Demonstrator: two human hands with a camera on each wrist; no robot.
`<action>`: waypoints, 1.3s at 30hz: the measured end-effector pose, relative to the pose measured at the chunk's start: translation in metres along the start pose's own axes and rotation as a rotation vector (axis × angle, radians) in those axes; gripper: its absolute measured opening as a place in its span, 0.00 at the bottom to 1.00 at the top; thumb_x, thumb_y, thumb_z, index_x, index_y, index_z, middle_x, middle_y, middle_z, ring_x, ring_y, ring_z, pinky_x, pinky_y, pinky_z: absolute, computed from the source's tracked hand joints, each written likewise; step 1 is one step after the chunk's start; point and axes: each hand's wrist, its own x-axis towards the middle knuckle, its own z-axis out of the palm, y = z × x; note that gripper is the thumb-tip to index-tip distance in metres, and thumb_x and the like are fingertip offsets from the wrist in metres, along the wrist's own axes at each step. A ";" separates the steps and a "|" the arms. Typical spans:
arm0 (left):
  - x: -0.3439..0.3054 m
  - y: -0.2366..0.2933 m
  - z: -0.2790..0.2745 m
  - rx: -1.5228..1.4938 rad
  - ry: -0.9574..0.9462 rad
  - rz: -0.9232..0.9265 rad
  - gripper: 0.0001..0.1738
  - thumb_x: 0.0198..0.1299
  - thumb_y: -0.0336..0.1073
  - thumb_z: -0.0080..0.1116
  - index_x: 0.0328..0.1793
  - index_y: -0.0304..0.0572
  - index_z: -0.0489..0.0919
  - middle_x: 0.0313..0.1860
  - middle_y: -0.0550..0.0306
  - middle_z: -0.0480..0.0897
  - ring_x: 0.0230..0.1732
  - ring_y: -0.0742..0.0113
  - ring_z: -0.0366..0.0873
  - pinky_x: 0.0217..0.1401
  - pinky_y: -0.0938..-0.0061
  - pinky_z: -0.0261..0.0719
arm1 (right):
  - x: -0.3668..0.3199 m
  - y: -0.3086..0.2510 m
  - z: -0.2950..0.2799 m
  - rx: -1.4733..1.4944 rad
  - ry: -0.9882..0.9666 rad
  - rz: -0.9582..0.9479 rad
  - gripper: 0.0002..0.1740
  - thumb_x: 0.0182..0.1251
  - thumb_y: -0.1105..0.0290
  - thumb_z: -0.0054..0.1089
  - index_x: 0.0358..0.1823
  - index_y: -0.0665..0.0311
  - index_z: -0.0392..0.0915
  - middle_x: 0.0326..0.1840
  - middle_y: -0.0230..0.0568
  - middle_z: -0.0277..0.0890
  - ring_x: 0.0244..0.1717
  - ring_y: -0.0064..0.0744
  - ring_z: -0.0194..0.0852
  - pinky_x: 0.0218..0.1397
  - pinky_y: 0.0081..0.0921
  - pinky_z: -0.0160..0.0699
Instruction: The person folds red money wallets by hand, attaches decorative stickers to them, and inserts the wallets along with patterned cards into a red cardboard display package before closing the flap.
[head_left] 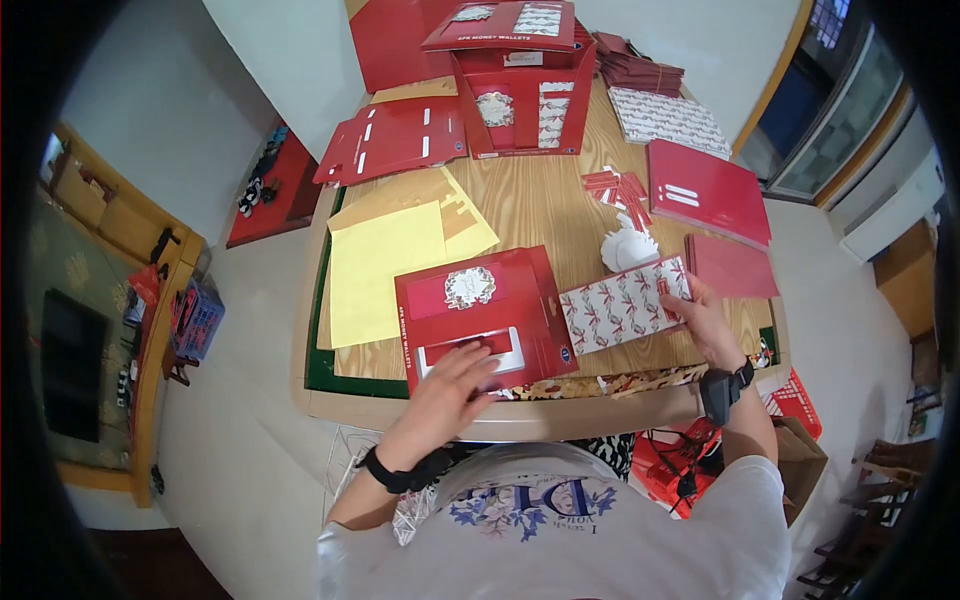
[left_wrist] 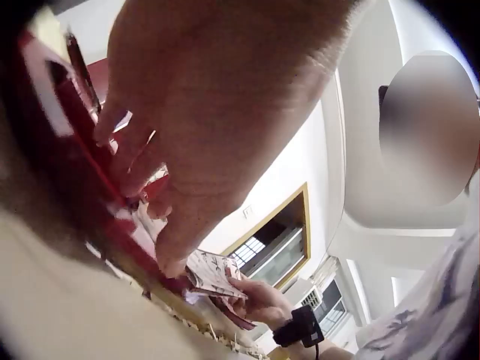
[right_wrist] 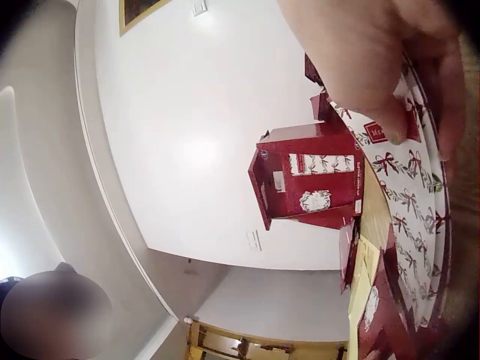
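Note:
My right hand grips a small stack of white money wallets printed with a bow-and-sprig pattern, thumb on top by the red label. In the right wrist view, several layers of the wallets show at their edge. My left hand rests with extended fingers on a flat red "money wallets" package, over its white-edged slot. This package lies at the table's front edge and bears a white wreath-shaped label. The wallets' left end is right beside the package's right edge.
Yellow sheets lie left, with flat red packages behind. An upright red display box stands at the back. On the right are patterned wallets, red cards, red strips and white scalloped cutouts.

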 end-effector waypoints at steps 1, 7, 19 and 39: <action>0.000 0.004 0.007 0.034 0.003 -0.014 0.29 0.49 0.36 0.65 0.59 0.40 0.72 0.63 0.43 0.69 0.66 0.46 0.63 0.66 0.58 0.64 | -0.001 0.002 0.002 -0.001 -0.005 0.014 0.17 0.61 0.75 0.56 0.53 0.61 0.72 0.39 0.30 0.78 0.32 0.18 0.77 0.24 0.16 0.79; -0.001 0.005 0.027 0.151 0.025 -0.055 0.31 0.52 0.39 0.63 0.63 0.43 0.69 0.65 0.42 0.66 0.68 0.44 0.59 0.67 0.50 0.58 | 0.008 -0.001 0.007 -0.054 -0.092 0.039 0.20 0.61 0.74 0.57 0.56 0.59 0.71 0.42 0.31 0.79 0.36 0.20 0.78 0.28 0.18 0.81; -0.002 -0.006 0.031 0.190 0.033 0.001 0.22 0.56 0.34 0.57 0.58 0.48 0.74 0.65 0.43 0.66 0.68 0.44 0.60 0.67 0.50 0.59 | 0.038 -0.004 0.021 -0.057 -0.284 0.074 0.20 0.61 0.78 0.57 0.56 0.61 0.71 0.45 0.30 0.77 0.42 0.19 0.76 0.42 0.20 0.78; -0.002 -0.007 0.034 0.013 0.064 0.013 0.18 0.56 0.31 0.57 0.54 0.43 0.74 0.65 0.33 0.63 0.70 0.38 0.55 0.69 0.46 0.54 | 0.044 0.000 0.037 -0.090 -0.395 0.132 0.18 0.65 0.74 0.53 0.57 0.58 0.70 0.47 0.31 0.76 0.43 0.23 0.78 0.33 0.22 0.83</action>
